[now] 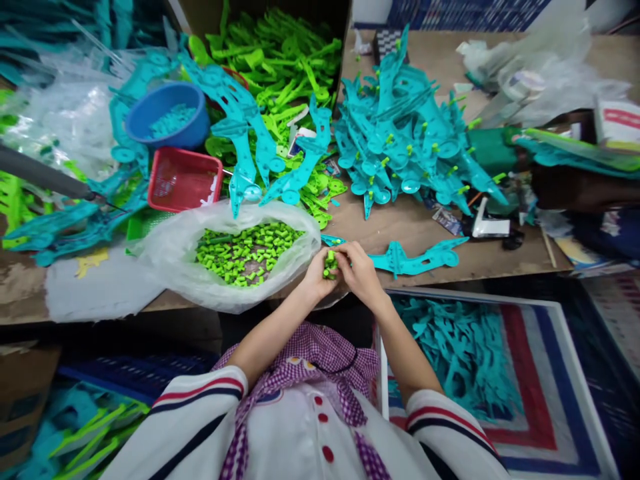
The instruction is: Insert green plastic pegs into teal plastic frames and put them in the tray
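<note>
- Workbench (500, 260) of bare brown board, crowded with moulded plastic parts; seen from above, with the person's striped sleeves and checked collar at the bottom edge.
- Left hand (319, 275): at the near edge of the bench, fingers curled shut around a small cluster of green plastic pegs (330, 264).
- Right hand (359, 270): touching the left, fingertips pinched on the same cluster of pegs; whether it holds a single peg of its own cannot be told.
- Teal flat part (420, 259): one long piece lying on the bench just beyond the right hand, stretching away to the right; the hands partly cover its near end.
- Clear plastic bag (175, 257): open, just left of the left hand, holding a heap of loose green pegs (245, 250).
- Pile of teal parts (405, 133): far side of the bench, right of centre, many already showing green pegs set in them.
- Cardboard box (345, 20): top centre, filled with bright green flat parts (280, 60).
- Red mesh basket (184, 179): beyond the bag, to the left.
- Blue bowl (167, 115): behind the basket, holding small teal bits.
- Further teal parts (240, 127): loose lengths between bowl and box, draped over the green stock.
- Tray (565, 373) with striped lining: below bench level at the person's right, holding flat teal pieces (460, 347).
- Crumpled clear wrapping (540, 73): far right corner of the bench.
</note>
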Action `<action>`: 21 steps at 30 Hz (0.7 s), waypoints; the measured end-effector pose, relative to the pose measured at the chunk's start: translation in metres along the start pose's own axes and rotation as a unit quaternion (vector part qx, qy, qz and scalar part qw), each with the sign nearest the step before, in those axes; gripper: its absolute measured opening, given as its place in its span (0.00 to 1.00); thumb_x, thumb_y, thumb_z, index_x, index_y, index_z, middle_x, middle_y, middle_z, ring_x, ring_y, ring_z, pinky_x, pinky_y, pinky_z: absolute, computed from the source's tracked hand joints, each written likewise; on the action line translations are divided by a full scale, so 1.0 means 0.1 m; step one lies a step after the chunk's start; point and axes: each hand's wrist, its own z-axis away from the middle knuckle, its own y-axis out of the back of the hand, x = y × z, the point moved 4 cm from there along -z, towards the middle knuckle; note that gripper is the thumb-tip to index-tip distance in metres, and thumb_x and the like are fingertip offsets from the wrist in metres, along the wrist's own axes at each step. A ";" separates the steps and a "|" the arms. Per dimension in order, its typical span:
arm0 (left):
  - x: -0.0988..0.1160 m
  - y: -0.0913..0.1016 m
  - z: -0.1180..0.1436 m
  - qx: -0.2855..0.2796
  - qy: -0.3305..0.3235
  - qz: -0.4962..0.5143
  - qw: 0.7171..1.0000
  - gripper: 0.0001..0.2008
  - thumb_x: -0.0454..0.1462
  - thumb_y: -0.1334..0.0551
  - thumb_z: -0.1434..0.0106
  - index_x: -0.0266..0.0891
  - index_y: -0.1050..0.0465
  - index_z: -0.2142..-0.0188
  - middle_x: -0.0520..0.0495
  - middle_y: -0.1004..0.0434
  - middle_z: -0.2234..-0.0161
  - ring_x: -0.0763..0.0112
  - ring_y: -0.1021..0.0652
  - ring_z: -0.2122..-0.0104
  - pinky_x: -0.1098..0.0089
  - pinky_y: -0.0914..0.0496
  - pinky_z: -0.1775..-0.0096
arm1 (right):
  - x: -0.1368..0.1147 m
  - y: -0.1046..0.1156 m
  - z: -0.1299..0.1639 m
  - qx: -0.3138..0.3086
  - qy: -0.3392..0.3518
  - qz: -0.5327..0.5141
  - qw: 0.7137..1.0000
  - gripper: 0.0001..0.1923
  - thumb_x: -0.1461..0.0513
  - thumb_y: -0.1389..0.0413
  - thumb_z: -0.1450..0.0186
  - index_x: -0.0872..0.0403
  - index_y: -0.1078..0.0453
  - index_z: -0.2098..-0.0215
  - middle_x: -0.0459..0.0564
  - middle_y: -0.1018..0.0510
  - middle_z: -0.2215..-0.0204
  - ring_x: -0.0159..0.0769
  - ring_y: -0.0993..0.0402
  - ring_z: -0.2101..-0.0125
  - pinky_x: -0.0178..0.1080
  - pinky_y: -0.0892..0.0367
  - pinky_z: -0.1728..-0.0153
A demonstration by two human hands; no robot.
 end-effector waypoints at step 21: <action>-0.61 -0.84 -0.57 -0.100 0.109 -0.256 0.955 0.08 0.31 0.45 0.35 0.31 0.27 0.63 0.50 0.32 0.75 0.85 0.35 0.84 0.86 0.49 0.88 | 1.70 2.01 0.65 0.332 -0.257 -0.101 0.902 0.19 0.51 0.39 0.45 0.53 0.30 0.60 0.44 0.26 0.76 0.31 0.31 0.79 0.36 0.33 0.75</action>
